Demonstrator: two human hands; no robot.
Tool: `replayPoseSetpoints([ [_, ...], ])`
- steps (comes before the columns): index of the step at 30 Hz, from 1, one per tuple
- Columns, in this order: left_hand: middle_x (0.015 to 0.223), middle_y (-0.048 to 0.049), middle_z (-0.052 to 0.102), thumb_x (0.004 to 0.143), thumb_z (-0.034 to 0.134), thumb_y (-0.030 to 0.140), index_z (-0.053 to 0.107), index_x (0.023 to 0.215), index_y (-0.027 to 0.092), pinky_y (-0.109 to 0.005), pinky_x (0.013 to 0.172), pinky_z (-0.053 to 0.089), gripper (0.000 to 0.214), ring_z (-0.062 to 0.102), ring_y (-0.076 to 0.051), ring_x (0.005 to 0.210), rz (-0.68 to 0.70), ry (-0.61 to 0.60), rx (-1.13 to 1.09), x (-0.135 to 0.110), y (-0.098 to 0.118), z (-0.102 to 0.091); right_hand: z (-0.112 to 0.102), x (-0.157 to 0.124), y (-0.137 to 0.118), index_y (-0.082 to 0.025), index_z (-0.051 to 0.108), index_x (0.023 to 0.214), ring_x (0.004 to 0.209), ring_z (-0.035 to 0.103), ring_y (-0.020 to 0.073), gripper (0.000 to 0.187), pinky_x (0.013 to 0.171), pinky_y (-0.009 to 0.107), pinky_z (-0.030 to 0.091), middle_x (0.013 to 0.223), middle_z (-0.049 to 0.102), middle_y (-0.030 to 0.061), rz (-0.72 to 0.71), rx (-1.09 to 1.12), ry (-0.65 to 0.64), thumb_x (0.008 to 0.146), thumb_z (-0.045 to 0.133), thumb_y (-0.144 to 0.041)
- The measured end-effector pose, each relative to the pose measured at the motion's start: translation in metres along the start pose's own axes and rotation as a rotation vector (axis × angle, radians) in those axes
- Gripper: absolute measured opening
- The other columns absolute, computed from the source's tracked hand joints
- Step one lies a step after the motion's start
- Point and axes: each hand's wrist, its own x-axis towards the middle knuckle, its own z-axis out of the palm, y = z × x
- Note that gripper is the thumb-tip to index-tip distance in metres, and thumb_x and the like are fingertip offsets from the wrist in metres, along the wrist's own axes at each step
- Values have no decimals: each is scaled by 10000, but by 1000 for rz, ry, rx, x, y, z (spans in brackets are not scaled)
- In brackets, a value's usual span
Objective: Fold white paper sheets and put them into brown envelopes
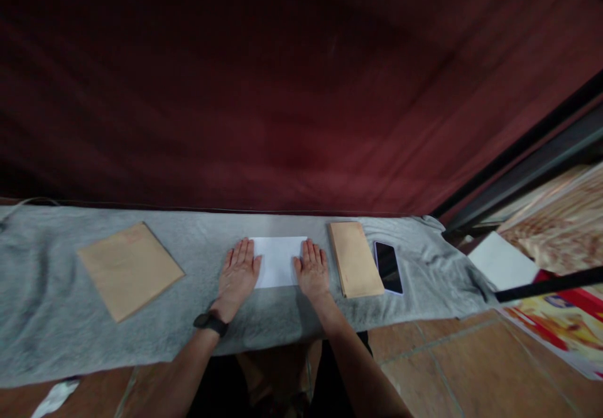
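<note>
A white sheet of paper [279,263] lies flat on the grey cloth [198,229] in front of me. My left hand [239,271] rests palm down on the paper's left end, fingers stretched forward. On the opposite end lies my right hand [313,270], also flat with its fingers out. Each hand covers part of the paper's edge. Just right of my right hand is a stack of brown envelopes [358,259]. Another brown envelope, or a small pile of them [130,270], lies turned at an angle farther to the left.
A phone [389,268] lies beside the envelope stack, partly against it. Behind the cloth rises a dark red curtain [292,122]. A black frame bar [522,148], a white box-like panel [503,261] and a colourful printed box [565,324] stand at the right. Crumpled white material [56,398] lies on the tiled floor.
</note>
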Motion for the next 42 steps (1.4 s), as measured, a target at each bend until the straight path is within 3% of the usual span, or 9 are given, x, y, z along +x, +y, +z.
replayPoseSetpoints([
  [19, 1546, -201, 433, 1007, 271, 363, 391, 1508, 20, -490, 1213, 256, 619, 339, -296, 1481, -12, 3, 14, -9, -4, -8, -2, -1, -4, -72, 399, 1517, 1457, 371, 319, 562, 1187, 512, 281, 1548, 421, 181, 12, -1, 45, 1031, 407, -355],
  [23, 1539, -199, 444, 1004, 275, 367, 411, 1499, 31, -491, 1204, 274, 614, 359, -296, 1471, -9, 16, 0, -10, -4, -8, -3, 5, -27, -39, 402, 1508, 1474, 345, 307, 549, 1196, 491, 281, 1571, 373, 200, 19, -5, 80, 1020, 415, -291],
  [30, 1521, -193, 473, 992, 288, 340, 420, 1496, 38, -491, 1207, 263, 601, 375, -291, 1463, 10, 39, -5, -11, -7, -5, 18, 14, -78, -153, 441, 1502, 1457, 385, 225, 504, 1207, 412, 288, 1563, 424, 105, -152, 72, -9, 1046, 406, -363],
  [34, 1530, -189, 462, 995, 285, 342, 425, 1493, 43, -484, 1209, 259, 597, 364, -288, 1469, 7, 35, 1, -10, -6, -6, 23, 9, -68, -161, 429, 1509, 1450, 395, 249, 515, 1202, 445, 281, 1568, 413, 105, -136, 51, 29, 1050, 407, -392],
  [42, 1513, -207, 479, 996, 289, 364, 462, 1459, 21, -489, 1195, 287, 601, 402, -309, 1444, 15, 61, -4, -12, -5, -13, 7, -8, -23, -120, 396, 1524, 1451, 391, 288, 543, 1180, 479, 294, 1565, 401, 157, -20, 3, 59, 1044, 412, -371],
])
